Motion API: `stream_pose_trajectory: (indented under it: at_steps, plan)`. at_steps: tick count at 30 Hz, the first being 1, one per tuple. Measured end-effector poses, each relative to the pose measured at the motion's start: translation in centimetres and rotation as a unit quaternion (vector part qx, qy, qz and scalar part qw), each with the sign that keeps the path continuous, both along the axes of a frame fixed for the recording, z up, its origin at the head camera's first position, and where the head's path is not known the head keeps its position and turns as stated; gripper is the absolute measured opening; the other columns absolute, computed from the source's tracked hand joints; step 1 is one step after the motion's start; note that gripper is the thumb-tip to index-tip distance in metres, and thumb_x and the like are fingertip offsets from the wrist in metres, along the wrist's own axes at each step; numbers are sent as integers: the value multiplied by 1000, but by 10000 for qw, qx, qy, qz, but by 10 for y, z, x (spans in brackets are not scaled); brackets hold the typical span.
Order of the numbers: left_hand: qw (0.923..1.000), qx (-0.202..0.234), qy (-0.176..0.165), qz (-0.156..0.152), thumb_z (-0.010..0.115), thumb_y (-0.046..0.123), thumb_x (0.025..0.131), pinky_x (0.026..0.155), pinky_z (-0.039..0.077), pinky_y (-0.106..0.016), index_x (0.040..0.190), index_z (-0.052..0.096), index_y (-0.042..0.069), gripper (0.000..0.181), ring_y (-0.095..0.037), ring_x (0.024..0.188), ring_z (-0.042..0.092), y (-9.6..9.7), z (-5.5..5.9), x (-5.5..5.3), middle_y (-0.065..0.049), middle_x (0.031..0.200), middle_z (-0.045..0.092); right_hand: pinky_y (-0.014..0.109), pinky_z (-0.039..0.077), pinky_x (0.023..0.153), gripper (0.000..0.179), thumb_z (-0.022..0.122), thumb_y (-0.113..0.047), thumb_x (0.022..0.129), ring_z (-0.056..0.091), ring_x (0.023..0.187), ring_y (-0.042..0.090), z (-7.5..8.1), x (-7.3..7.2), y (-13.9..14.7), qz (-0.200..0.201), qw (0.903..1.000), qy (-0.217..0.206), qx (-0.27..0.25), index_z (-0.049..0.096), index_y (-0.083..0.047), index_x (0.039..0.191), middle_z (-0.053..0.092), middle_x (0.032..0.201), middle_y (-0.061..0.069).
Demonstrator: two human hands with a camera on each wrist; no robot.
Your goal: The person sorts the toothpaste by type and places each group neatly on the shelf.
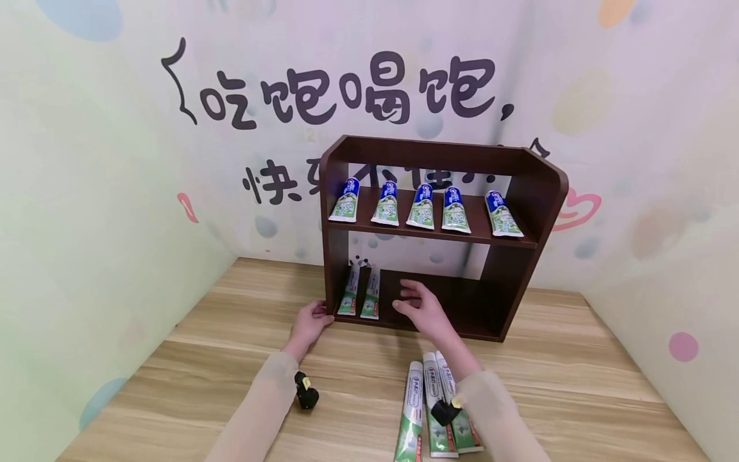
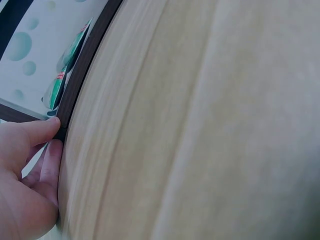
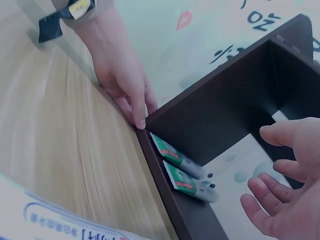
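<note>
A dark brown two-tier shelf (image 1: 439, 239) stands against the wall. My left hand (image 1: 310, 326) holds its lower left corner, thumb at the front edge and fingers by the side, as the left wrist view shows. Two green and white toothpaste tubes (image 1: 371, 295) lie side by side at the left of the lower tier. Just right of them my right hand (image 1: 424, 311) hovers before the lower tier, fingers apart and loosely bent, holding nothing. Three similar toothpaste tubes (image 1: 411, 410) lie on the table below the right forearm, which partly covers them.
On the upper tier sit several blue and green toothpaste tubes (image 1: 421, 206) in a row, with a wider gap before the rightmost one. The wood-grain table (image 1: 219, 359) meets printed wall sheets (image 1: 115, 192) at the left, back and right.
</note>
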State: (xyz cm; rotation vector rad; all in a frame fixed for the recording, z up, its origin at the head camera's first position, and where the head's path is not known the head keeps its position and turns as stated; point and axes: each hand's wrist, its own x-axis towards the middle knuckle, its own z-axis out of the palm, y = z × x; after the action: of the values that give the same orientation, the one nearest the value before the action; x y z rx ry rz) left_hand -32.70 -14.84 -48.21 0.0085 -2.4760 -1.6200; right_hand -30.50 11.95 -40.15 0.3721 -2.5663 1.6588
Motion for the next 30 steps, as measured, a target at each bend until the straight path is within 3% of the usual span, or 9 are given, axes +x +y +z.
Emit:
stream_pose_trajectory:
  at_steps: [12,23,30]
  plan:
    - [9999,-122,-11,33,66,1,88,96,54,-49,128,56,-11,43,-43,110,65,0,4,4,-32,116,66,31,52,87,49,69,-16,92,60,109,26,4,32,17,-394,9992,74,-25,53,-15,138,62,127,13]
    - [9999,-128,38,-10,65,0,88,96,53,-49,127,56,-12,42,-43,110,66,1,4,3,-32,115,66,30,52,91,50,70,-12,91,61,111,27,-3,55,35,-386,9988,248,159,53,-13,138,63,125,12]
    - [9999,-125,1,-11,65,0,88,96,53,-49,127,56,-12,42,-43,110,65,1,5,5,-32,115,66,21,52,87,48,69,-8,91,61,110,28,-7,65,43,-436,9984,334,160,54,-10,136,63,123,13]
